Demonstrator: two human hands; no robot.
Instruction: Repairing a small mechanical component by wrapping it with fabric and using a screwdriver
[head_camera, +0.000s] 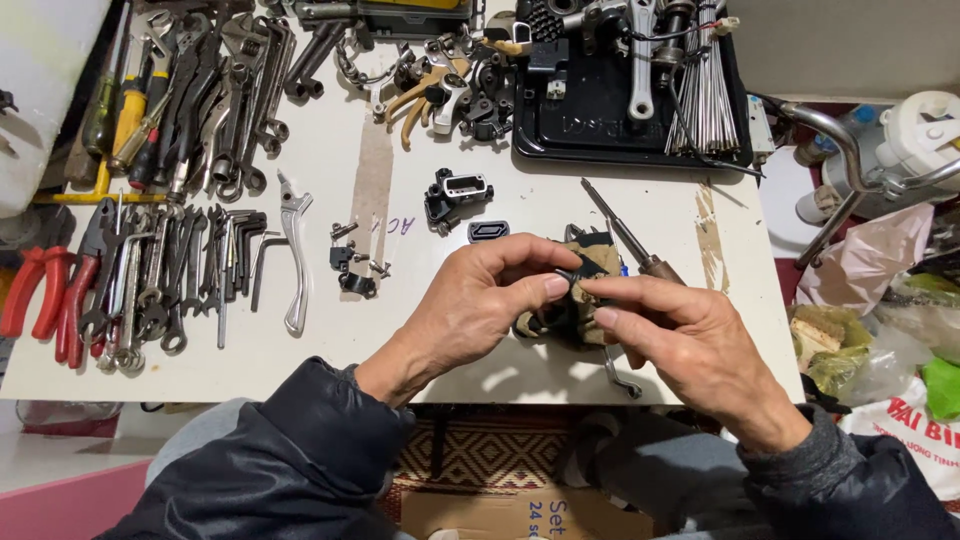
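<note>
Both bare hands, left hand (478, 300) and right hand (690, 335), emerge from dark navy padded jacket sleeves (290, 450) (grey knit cuff on the right).

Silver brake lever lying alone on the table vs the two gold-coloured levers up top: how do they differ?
The silver brake lever is bright bare metal; the gold-coloured levers are brassy yellow. The silver one lies alone on the white table beside the hex keys, running lengthwise toward the person; the gold pair sits slanted in a heap of black parts. Both kinds are curved hand levers, untouched by the left hand or right hand.
</note>
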